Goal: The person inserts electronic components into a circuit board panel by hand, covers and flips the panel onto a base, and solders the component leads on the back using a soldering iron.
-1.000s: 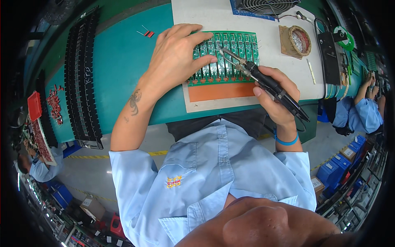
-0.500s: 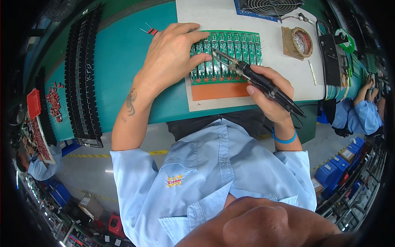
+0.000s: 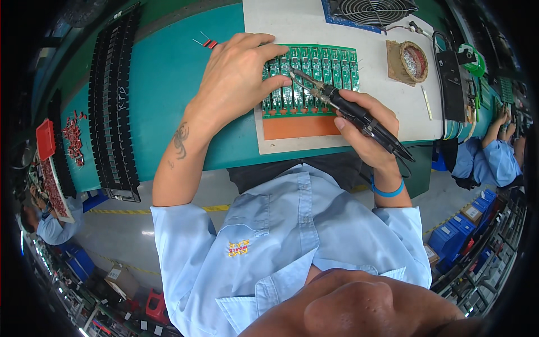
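A teal surface [image 3: 168, 78] in a workshop carries a white sheet [image 3: 370, 62] on its right part, reaching close to the near edge. On that sheet, toward its near-left corner, lies the green circuit board panel [image 3: 332, 73], a row of narrow boards joined together, with an orange strip [image 3: 303, 128] along its near side.

The hands are apart. The left hand [image 3: 236, 70] is spread over the panel's left end, forefinger and thumb separated; what lies under its palm is hidden. The right hand [image 3: 373, 149] is closed around a black soldering tool [image 3: 353, 111], whose tip is at the panel, left of its middle.

The work seems to be under way: the tool is at the panel, and the narrow boards are uncut. The joints are too small to tell which are soldered and which are left, so the share done cannot be counted. Two red components [image 3: 210, 43] with bare leads lie loose beyond the left hand, and a pile of red parts [image 3: 73, 137] sits by the surface's left edge, apparently unused, beside a black rack [image 3: 109, 112].
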